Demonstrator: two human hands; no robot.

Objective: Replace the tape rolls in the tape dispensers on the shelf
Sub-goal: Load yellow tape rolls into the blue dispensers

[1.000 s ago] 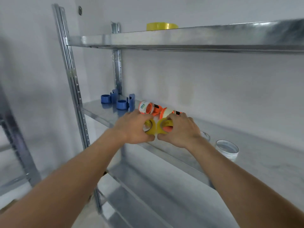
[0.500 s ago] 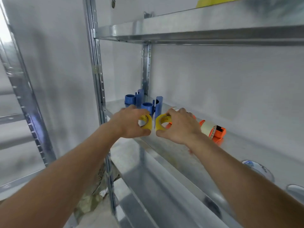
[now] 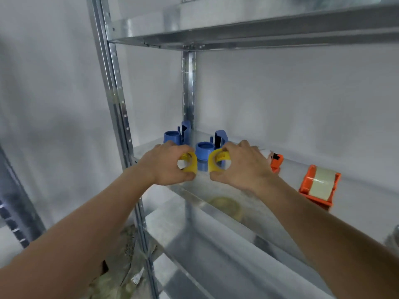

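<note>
A galvanised metal shelf (image 3: 216, 210) stands against a pale wall. Above its front edge, the left hand (image 3: 167, 165) curls around one small yellow tape roll (image 3: 190, 163), and the right hand (image 3: 241, 167) grips another yellow roll (image 3: 217, 161); fingers cover most of each ring. Just behind them, two blue dispensers (image 3: 204, 152) stand empty, their round hubs bare. To the right, an orange dispenser (image 3: 318, 186) holds pale tape; a second orange one (image 3: 276, 161) is mostly hidden behind the right hand.
</note>
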